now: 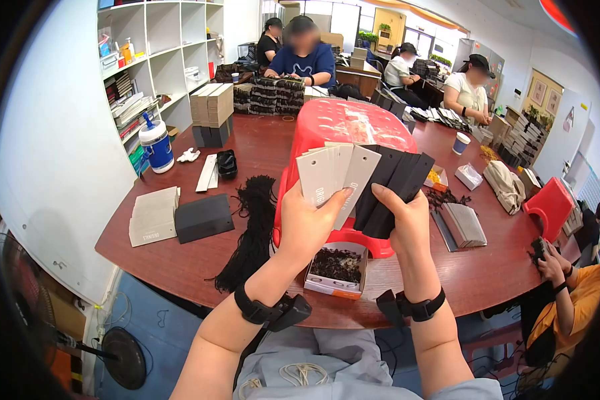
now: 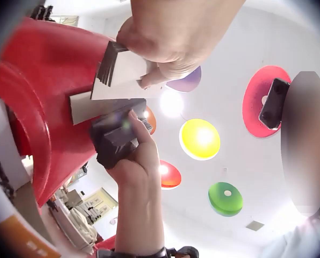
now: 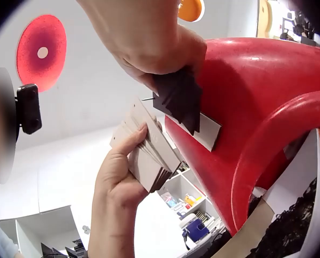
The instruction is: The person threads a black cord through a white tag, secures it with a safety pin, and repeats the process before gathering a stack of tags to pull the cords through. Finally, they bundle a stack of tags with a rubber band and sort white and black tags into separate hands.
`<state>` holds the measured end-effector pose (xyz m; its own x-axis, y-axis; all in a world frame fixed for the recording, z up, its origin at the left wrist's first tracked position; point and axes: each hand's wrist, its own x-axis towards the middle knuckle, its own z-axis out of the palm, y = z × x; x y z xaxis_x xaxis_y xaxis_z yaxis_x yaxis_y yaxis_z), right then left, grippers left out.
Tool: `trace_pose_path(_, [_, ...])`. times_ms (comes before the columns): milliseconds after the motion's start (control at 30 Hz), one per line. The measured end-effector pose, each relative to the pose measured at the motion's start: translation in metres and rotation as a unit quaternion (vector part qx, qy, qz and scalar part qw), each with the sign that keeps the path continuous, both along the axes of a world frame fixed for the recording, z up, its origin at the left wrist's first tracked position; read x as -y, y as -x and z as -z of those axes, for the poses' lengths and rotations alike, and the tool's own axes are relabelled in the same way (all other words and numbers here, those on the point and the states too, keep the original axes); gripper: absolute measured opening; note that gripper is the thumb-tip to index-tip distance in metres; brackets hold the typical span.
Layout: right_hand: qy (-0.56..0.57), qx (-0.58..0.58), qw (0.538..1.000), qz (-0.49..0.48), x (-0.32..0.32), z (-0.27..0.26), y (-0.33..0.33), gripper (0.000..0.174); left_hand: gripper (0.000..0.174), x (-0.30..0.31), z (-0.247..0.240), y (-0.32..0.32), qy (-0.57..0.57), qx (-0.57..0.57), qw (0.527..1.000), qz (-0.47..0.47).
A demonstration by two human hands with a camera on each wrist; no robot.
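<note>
Over the red plastic stool (image 1: 353, 120), my left hand (image 1: 310, 220) grips a fan of light grey hang tags (image 1: 333, 172), each with a punched hole and printed lettering. My right hand (image 1: 407, 217) holds a fanned stack of black tags (image 1: 395, 183), thumb on top. The two stacks meet at their inner edges in the head view. From the right wrist, the left thumb lies across the face of the grey tags (image 3: 149, 145). Seen from the left wrist, the right hand (image 2: 135, 161) clasps the black tags (image 2: 117, 137) from below.
An open box of black strings (image 1: 338, 267) stands under the stool. Left of it lie a bundle of black cords (image 1: 250, 227), a grey tag stack (image 1: 155, 215) and a black one (image 1: 204, 219). More tags (image 1: 461, 225) sit at right. Several people work around the table.
</note>
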<state>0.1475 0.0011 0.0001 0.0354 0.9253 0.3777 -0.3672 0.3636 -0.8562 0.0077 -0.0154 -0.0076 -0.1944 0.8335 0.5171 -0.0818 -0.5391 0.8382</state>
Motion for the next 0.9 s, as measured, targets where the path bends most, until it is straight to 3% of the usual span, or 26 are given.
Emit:
trace_pose_path(300, [0.013, -0.013, 1.0, -0.01, -0.003, 0.004, -0.007, 0.027, 0.021, -0.009, 0.002, -0.007, 0.025, -0.007, 1.0, -0.002])
trace_pose_path(567, [-0.021, 0.002, 0.997, 0.074, 0.013, 0.0, -0.029, 0.023, 0.025, -0.003, 0.011, 0.013, 0.003, 0.064, 0.998, -0.012])
trace_pose_path(733, [-0.026, 0.055, 0.997, 0.052, 0.02, -0.003, -0.018, 0.022, 0.026, 0.003, 0.012, 0.014, 0.005, 0.017, 0.999, -0.027])
trace_pose_path(900, [-0.039, 0.046, 0.997, 0.047, 0.012, 0.003, -0.013, 0.02, 0.024, 0.007, 0.009, 0.013, -0.014, 0.048, 0.999, -0.003])
